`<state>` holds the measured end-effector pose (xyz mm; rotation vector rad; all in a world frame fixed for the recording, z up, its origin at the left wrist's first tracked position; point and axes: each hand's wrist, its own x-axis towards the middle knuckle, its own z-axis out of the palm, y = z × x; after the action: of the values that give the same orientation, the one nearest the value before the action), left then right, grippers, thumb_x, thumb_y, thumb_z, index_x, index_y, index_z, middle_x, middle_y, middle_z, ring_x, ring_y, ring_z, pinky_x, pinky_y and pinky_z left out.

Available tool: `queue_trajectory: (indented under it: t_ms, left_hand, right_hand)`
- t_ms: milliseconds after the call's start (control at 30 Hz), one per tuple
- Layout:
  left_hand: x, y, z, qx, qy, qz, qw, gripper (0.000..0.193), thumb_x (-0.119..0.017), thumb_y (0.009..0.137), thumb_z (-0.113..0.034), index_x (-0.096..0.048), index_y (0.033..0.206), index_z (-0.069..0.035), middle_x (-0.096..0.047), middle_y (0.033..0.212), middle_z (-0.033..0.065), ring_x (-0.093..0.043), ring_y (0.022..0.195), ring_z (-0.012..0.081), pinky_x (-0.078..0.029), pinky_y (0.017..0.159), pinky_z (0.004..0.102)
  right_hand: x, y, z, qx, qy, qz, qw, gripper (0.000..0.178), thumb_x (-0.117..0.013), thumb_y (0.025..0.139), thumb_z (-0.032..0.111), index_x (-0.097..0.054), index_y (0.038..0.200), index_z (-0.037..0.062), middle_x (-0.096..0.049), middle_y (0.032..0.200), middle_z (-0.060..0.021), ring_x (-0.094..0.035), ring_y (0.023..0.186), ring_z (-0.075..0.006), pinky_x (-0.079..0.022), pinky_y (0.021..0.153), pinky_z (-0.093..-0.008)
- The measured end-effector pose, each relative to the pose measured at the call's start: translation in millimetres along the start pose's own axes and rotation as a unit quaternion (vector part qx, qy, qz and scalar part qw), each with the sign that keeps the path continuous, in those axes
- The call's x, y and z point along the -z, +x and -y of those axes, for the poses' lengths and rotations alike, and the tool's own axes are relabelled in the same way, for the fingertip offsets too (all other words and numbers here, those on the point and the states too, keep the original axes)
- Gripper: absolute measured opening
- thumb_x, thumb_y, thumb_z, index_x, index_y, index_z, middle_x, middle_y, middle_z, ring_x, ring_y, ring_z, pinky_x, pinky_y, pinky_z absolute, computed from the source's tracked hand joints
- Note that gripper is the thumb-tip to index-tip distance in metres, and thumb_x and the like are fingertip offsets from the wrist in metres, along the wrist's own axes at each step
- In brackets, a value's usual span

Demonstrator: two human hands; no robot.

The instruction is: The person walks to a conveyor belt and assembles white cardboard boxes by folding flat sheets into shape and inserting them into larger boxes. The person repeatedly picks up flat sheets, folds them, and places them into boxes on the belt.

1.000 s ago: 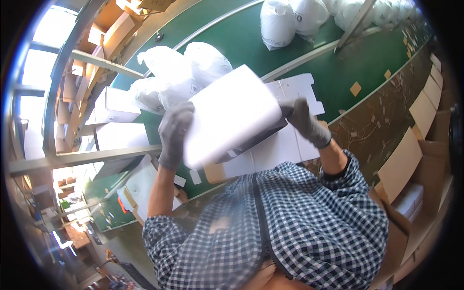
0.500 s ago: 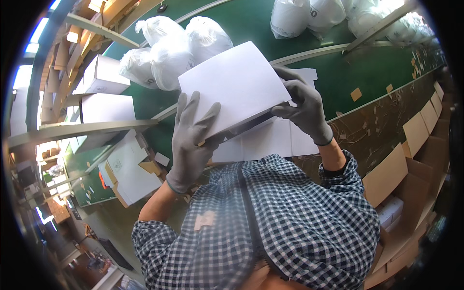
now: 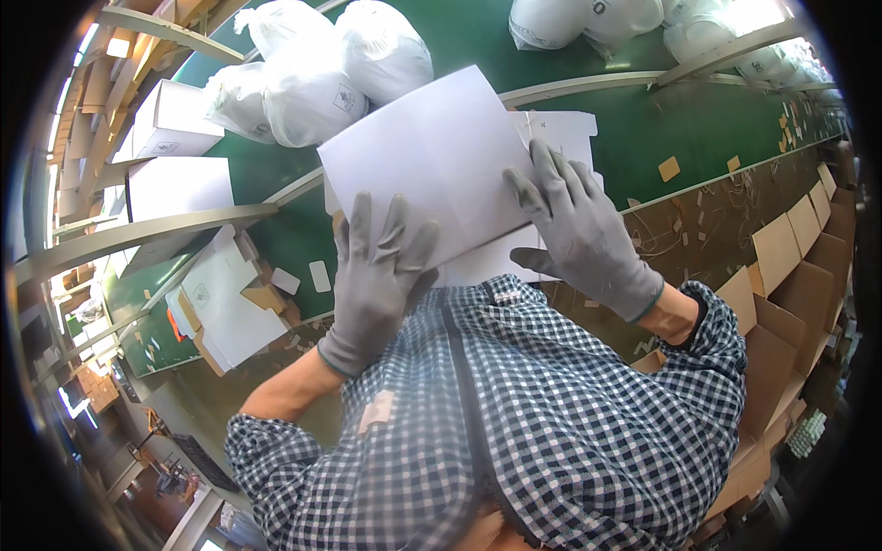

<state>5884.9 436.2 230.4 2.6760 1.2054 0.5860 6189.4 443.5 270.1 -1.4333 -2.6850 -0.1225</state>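
A white cardboard box is tilted in front of my chest, its broad plain face upward. My left hand, in a grey glove, grips the box at its near left corner, the fingers spread over the face and the thumb by the near edge. At the right edge my right hand, gloved alike, has its fingers stretched out and its thumb apart. Its fingertips lie against the box's right side. Under the box, partly covered, are flat white cardboard sheets. What is beneath the box's near edge is hidden.
Several full white plastic bags stand on the green table beyond the box. White boxes and folded cardboard are at the left, by a metal rail. Open brown cartons line the right.
My right hand has loosened from the box's right corner, its fingers now straightened along that side. The box has come round, hiding its dark near opening. My left hand stays on its corner.
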Motion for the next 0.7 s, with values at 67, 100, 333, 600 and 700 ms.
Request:
queue_trajectory:
  t_ms: [67,100,333,600,700]
  left_hand:
    - [-5,-2,-1,0.005,0.064,0.03,0.998,0.064,-0.081,0.088,-0.025,-0.061,0.148,-0.012,-0.046,0.161,0.0177,-0.029,0.152,0.056,-0.03,0.115,0.0765]
    - [-7,-3,-2,-0.001,0.04,0.008,0.999,0.064,-0.081,0.088,-0.025,-0.061,0.148,-0.012,-0.047,0.161,0.0175,-0.029,0.152,0.0559,-0.03,0.114,0.0768]
    - [-3,8,-4,-0.08,-0.018,-0.028,0.996,0.07,-0.087,0.079,-0.018,-0.064,0.145,-0.016,-0.053,0.159,0.01,-0.037,0.149,0.0501,-0.037,0.118,0.0684]
    - [-9,120,25,-0.204,-0.074,-0.166,0.962,0.046,-0.073,0.086,-0.019,-0.074,0.132,-0.025,-0.059,0.149,-0.0046,-0.045,0.148,0.0341,-0.043,0.114,0.0682]
    - [-3,193,55,-0.23,-0.061,-0.268,0.933,0.045,-0.071,0.09,-0.016,-0.072,0.134,-0.024,-0.056,0.15,-0.0031,-0.041,0.152,0.0322,-0.042,0.115,0.0643]
  right_hand:
    - [-2,0,-3,-0.053,0.168,0.022,0.984,0.105,-0.083,0.082,0.05,-0.035,0.164,0.0054,-0.04,0.158,-0.0363,-0.061,0.131,-0.0441,-0.052,0.11,-0.0502]
    - [-4,0,-4,-0.084,0.243,0.014,0.966,0.105,-0.083,0.084,0.049,-0.033,0.165,0.0052,-0.04,0.158,-0.0366,-0.062,0.129,-0.0444,-0.052,0.11,-0.0491]
    - [-29,-4,4,-0.35,0.695,0.096,0.62,0.054,-0.058,0.11,0.037,-0.053,0.144,-0.0052,-0.066,0.126,-0.0137,-0.064,0.11,-0.0161,-0.056,0.097,-0.0317]
    - [2,1,-27,-0.341,0.673,-0.191,0.627,0.066,-0.057,0.11,0.047,-0.046,0.151,-0.003,-0.065,0.128,-0.0147,-0.074,0.105,-0.0216,-0.063,0.094,-0.0351]
    - [-1,63,-78,-0.258,0.674,-0.28,0.633,0.064,-0.057,0.11,0.044,-0.045,0.152,-0.0033,-0.064,0.129,-0.015,-0.073,0.107,-0.021,-0.063,0.096,-0.0345]
